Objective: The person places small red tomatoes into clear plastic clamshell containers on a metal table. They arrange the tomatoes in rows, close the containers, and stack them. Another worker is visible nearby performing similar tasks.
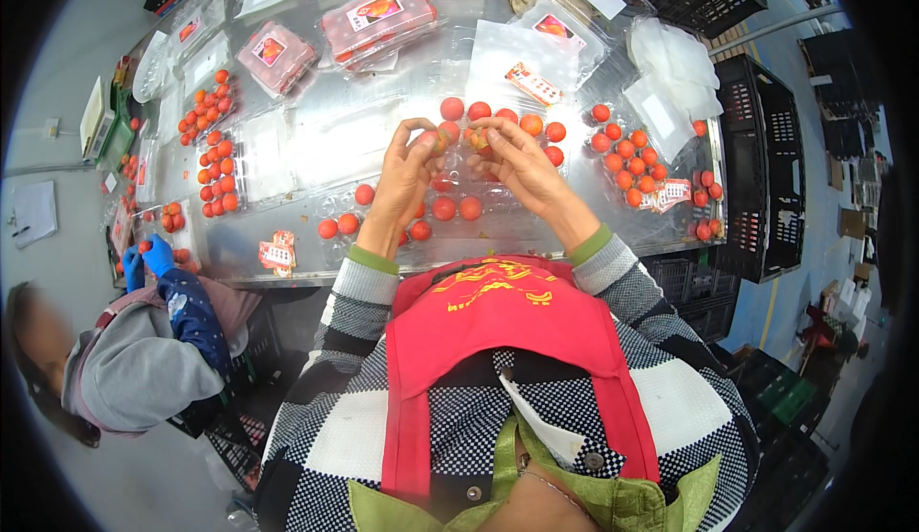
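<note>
My left hand (403,177) pinches a small orange-red fruit (436,141), apparently a persimmon, its brownish calyx showing. Just across from it, my right hand (523,162) grips another such fruit (479,140) by its calyx side. Both hands hover over clear plastic trays with round pockets, partly hidden beneath them. Loose red fruits lie around the hands, among them one (451,108) beyond the fingertips, one (470,207) nearer my body and one (328,228) at the left. A white foam sheet (495,55) with a printed card (533,84) on it lies beyond.
The metal table (301,205) bears packed fruit boxes (380,19), printed cards (277,253) and fruit groups (632,162). White liners (675,65) lie at the right. A black crate (764,166) stands beyond the right edge. At left, a person in blue gloves (158,256) holds a fruit.
</note>
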The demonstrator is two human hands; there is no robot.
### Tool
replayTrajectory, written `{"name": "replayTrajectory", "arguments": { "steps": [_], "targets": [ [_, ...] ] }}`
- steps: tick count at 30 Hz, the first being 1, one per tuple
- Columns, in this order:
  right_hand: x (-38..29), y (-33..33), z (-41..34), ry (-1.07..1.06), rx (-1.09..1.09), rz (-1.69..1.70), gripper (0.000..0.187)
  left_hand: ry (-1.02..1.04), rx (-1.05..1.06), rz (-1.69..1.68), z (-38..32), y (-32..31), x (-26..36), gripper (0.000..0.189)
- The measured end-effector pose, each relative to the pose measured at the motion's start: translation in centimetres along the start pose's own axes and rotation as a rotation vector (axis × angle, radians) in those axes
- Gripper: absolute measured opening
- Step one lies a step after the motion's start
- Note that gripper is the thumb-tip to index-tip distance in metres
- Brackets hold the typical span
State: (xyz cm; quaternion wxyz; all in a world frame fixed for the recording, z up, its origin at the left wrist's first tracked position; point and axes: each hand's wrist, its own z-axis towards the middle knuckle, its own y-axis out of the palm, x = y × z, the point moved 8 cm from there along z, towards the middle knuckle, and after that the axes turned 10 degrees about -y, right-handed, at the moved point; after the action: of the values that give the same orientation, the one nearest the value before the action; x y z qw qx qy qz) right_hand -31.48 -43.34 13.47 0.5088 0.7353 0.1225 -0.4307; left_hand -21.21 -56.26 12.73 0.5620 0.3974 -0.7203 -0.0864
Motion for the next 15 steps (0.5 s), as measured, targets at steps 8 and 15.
{"name": "replayTrajectory", "arguments": {
  "steps": [8, 15],
  "targets": [
    [-0.3, -0.5, -0.1, -0.074, 0.078, -0.1, 0.035, 0.005, -0.009, 0.017, 0.1, 1.2, -0.3, 0.035],
    [-1.4, 0.2, -0.1, -0.152, 0.052, -0.271, 0.043, 0.007, -0.069, 0.033, -0.5, 2.2, 0.2, 0.037]
  ]
}}
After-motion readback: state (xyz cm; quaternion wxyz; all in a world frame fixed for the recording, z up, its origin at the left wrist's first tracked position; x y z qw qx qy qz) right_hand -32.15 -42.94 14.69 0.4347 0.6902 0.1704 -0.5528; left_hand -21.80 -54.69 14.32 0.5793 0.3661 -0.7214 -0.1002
